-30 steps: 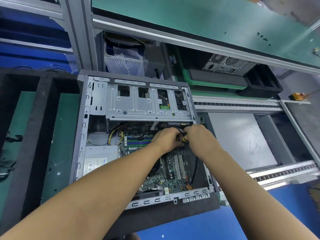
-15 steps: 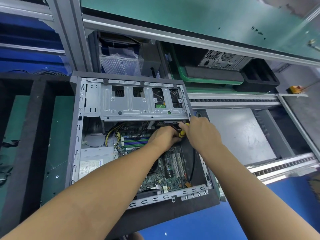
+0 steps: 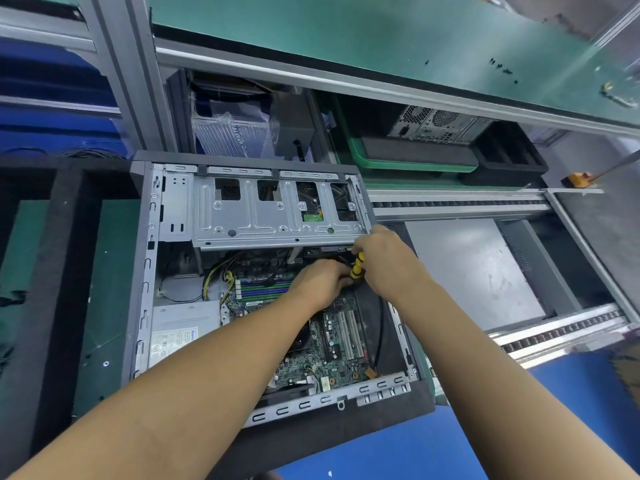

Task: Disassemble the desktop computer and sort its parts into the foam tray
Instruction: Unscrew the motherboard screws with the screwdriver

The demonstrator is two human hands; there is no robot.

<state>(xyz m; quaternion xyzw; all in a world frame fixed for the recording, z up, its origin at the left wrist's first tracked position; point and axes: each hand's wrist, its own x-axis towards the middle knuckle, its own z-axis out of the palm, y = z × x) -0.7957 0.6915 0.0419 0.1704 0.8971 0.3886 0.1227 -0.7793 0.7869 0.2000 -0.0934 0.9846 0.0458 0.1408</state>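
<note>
Open desktop computer case holds the drive cage; foam tray lies left of the cage. Just below the cage's right corner, right hand grips a yellow-black screwdriver. Left hand has curled fingers touching the handle; its grip is unclear and the tip is hidden.

foam tray left of computer case | conveyor right | shelf behind

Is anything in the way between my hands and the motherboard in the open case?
Nothing visible. The left hand and right hand are both inside the case, over the motherboard below the drive cage; the right grips a yellow-and-black screwdriver.
</note>
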